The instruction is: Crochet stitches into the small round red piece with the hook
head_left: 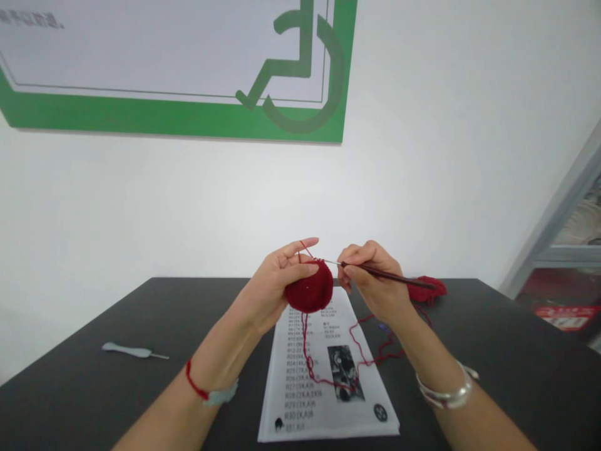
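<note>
A round red crochet piece [308,290] hangs above the table, pinched between the thumb and fingers of my left hand [277,282]. Yarn loops over that hand's raised index finger. My right hand [370,275] grips a crochet hook [394,276] with a dark brown handle. Its thin metal shaft reaches left to the top edge of the red piece, where the tip is hidden among the stitches. From the piece, a loose red yarn strand [310,369] trails down across the printed sheet and off to the right.
Printed pattern pages [300,416] lie on the black table [225,401] below my hands. Behind my right hand is a red yarn bundle [429,289]. A light-handled tool with a thin metal tip [134,351] rests at the left. A white wall with a green-framed sign [188,116] stands behind; shelving is at right.
</note>
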Motion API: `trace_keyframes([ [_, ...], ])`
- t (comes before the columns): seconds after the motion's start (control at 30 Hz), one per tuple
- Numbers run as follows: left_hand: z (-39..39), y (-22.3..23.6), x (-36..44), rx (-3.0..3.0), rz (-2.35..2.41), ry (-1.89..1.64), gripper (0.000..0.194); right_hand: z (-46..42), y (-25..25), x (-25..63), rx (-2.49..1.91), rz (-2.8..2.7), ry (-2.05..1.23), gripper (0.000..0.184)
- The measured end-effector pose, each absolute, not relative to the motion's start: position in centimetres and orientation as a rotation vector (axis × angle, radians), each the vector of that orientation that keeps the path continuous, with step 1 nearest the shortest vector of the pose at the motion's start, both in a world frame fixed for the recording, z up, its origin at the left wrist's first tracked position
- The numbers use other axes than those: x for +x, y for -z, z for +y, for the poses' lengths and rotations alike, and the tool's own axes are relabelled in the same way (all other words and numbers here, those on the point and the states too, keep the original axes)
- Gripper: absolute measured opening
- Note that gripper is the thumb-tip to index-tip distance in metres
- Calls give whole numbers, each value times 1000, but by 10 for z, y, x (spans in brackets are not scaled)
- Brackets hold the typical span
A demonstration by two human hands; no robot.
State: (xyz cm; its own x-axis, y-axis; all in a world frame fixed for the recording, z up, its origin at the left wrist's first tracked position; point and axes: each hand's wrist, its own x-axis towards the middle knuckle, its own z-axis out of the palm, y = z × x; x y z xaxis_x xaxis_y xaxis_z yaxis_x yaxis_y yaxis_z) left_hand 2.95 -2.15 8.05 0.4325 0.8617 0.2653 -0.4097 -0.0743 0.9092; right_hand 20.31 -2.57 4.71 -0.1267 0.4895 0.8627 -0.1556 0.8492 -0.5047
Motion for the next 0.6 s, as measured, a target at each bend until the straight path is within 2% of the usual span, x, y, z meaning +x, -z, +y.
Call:
trace_keyframes([
  [0.3, -20, -87, 21, 1372, 542, -994, 41, -41, -62, 226, -345, -1646, -757, 12],
  [0.6, -15, -91, 10, 1457, 508, -742, 33, -44, -64, 234, -351, -1666, -998, 13],
])
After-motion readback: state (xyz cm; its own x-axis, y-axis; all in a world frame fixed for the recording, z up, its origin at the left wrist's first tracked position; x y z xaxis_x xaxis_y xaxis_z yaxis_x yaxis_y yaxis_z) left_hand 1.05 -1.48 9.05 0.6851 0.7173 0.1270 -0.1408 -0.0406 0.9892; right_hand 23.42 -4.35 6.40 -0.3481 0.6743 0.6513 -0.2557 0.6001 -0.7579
